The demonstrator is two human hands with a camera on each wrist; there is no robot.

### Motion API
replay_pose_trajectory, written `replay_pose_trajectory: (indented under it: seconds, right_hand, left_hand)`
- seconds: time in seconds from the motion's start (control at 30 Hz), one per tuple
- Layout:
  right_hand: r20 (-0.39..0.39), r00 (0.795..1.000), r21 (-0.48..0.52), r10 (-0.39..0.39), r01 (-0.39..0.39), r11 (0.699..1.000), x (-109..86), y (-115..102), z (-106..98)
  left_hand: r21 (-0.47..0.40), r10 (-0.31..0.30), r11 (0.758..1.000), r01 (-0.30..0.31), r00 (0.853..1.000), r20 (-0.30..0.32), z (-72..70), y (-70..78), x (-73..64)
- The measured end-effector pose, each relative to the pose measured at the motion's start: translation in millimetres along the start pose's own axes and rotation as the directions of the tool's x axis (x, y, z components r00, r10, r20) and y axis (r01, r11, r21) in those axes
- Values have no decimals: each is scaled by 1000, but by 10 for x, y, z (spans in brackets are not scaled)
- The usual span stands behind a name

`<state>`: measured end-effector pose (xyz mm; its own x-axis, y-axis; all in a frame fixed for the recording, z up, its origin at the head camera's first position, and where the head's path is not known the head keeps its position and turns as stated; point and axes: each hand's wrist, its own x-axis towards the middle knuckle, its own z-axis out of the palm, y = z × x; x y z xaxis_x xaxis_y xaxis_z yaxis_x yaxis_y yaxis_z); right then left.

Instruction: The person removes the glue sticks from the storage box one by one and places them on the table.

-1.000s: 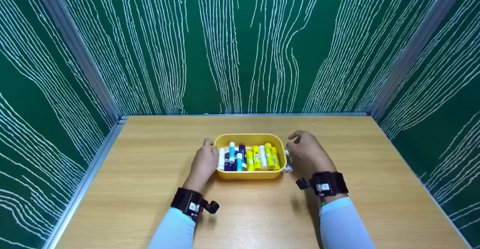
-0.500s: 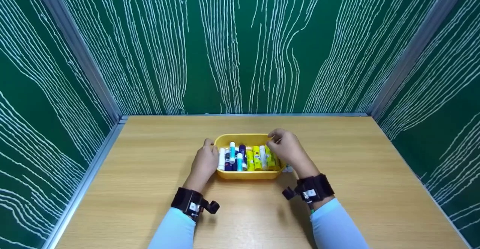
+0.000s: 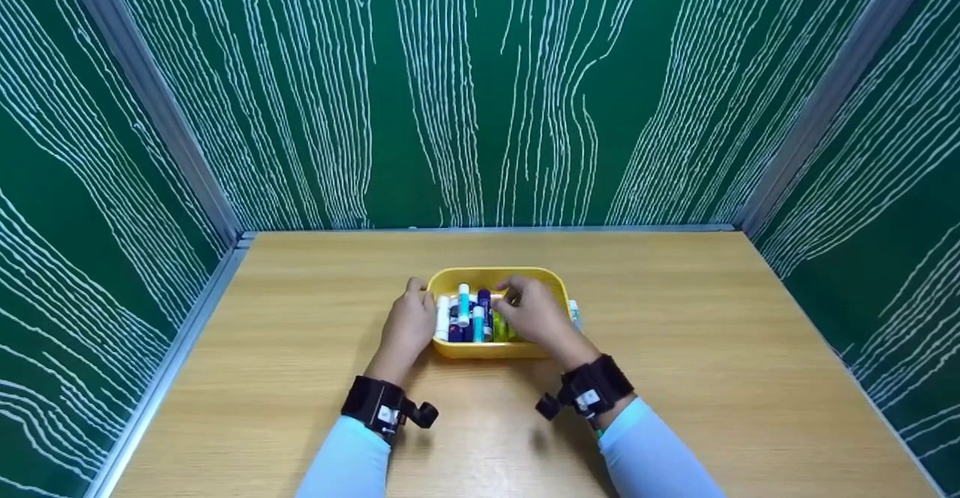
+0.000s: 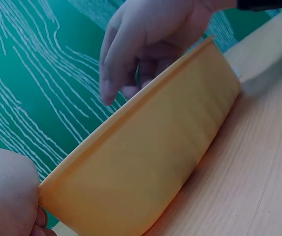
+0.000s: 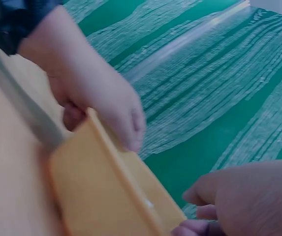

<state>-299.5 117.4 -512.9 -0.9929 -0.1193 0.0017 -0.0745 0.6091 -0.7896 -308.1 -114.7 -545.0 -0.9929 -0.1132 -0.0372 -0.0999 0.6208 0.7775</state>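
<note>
A yellow plastic bin (image 3: 480,350) on the table holds several glue sticks: white, teal with white ends (image 3: 463,304), dark blue (image 3: 484,303) and yellow-green. At its left end my left hand (image 3: 410,324) grips the rim, thumb and fingers on either side of the wall, as the right wrist view shows (image 5: 94,88). Over the bin's right half hovers my right hand (image 3: 534,313), fingers loosely bent downward, nothing visible in them. It covers the sticks on that side. In the left wrist view the right hand (image 4: 150,39) hangs above the rim.
Just outside the bin's right end lies a white-and-teal glue stick (image 3: 574,314), partly hidden by the bin. Green panels (image 3: 502,93) with white wavy lines enclose the wooden table (image 3: 315,295) at the back and sides.
My right hand has moved left from beside the bin's right end to above its contents. The left hand and the bin have stayed in place.
</note>
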Motion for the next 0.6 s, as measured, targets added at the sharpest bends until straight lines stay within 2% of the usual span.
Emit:
replay_pose_trajectory:
  seconds: [0.23,0.4,0.6]
  right_hand:
    - [5,999,24,-32,32,999,-9,21,179]
    - [39,999,-8,-3,3,1000,-17,38,213]
    - [96,995,-69,34,-28,997,-5,43,244]
  left_hand:
    - [26,52,998,-52,999,-14,7,-21,1]
    - [22,73,997,-73,997,-23,6,-29,8]
    - [7,62,998,-62,998,-20,7,-34,14]
